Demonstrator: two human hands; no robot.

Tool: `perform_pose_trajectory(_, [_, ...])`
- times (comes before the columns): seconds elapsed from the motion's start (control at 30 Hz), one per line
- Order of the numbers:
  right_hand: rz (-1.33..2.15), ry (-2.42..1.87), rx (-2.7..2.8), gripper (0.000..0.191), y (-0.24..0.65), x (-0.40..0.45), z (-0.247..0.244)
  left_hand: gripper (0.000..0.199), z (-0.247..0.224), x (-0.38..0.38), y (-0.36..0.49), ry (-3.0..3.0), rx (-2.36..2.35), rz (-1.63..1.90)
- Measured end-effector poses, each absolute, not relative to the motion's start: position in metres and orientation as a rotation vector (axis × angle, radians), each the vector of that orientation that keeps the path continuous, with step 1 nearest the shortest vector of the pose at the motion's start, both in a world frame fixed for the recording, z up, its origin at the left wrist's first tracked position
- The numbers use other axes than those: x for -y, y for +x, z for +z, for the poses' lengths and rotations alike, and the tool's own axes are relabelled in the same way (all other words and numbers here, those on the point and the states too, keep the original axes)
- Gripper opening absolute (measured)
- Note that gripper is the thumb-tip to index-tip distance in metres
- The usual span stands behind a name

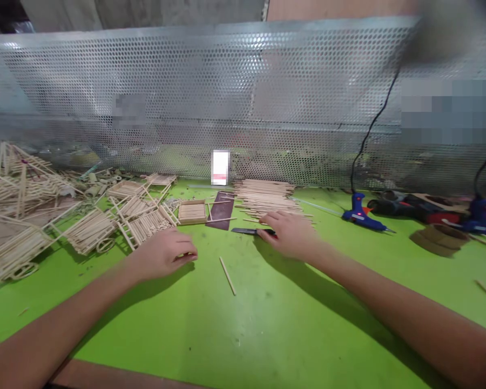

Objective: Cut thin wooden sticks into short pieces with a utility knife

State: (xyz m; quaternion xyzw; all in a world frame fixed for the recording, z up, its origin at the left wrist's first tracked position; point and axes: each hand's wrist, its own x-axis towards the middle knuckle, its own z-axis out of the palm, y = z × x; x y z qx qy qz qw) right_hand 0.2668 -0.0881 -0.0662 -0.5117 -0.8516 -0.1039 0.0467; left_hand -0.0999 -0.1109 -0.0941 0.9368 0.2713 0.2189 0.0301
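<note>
My right hand (285, 233) is at the handle end of a dark-bladed knife (245, 230), thumb and fingers closing round it, just in front of a pile of thin wooden sticks (265, 194). My left hand (166, 253) hovers over the green table (210, 335) with curled fingers; whatever may be between them is hidden. Between the hands lies a single short stick (227, 275). Beyond my left hand sits a small stick tray with side rails (191, 212), its right end over a dark flat sheet (221, 210).
Several stick-built carts (89, 229) crowd the left side. A blue glue gun (362, 215) with a black cord lies at the right, near a brown tape roll (439, 239) and a second blue glue gun (484, 216). A perforated metal screen (178, 81) stands behind.
</note>
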Motion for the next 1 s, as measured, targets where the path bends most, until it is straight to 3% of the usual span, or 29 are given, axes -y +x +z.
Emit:
perform_pose_trajectory(0.13, [-0.211, -1.59, 2.657, 0.039, 0.269, 0.083, -0.079, 0.025, -0.095, 0.109, -0.104, 2.871, -0.866, 0.65])
perform_pose_trajectory(0.27, [-0.205, -1.541, 2.677, 0.026, 0.268, 0.083, -0.083, 0.06, -0.097, 0.109, -0.105, 2.845, -0.97, 0.667])
perform_pose_trajectory(0.37, [-0.17, -1.553, 2.617, 0.019, 0.269, 0.083, -0.082, 0.071, -0.096, 0.11, -0.104, 2.834, -0.982, 0.667])
perform_pose_trajectory(0.73, [0.153, -1.156, 2.642, 0.024, 0.257, 0.104, -0.077, 0.034, -0.095, 0.109, -0.102, 2.893, -0.929, 0.713])
perform_pose_trajectory(1.0, [0.011, -0.564, 2.819, 0.024, 0.246, 0.127, -0.086, 0.027, -0.098, 0.109, -0.103, 2.923, -0.834, 0.778])
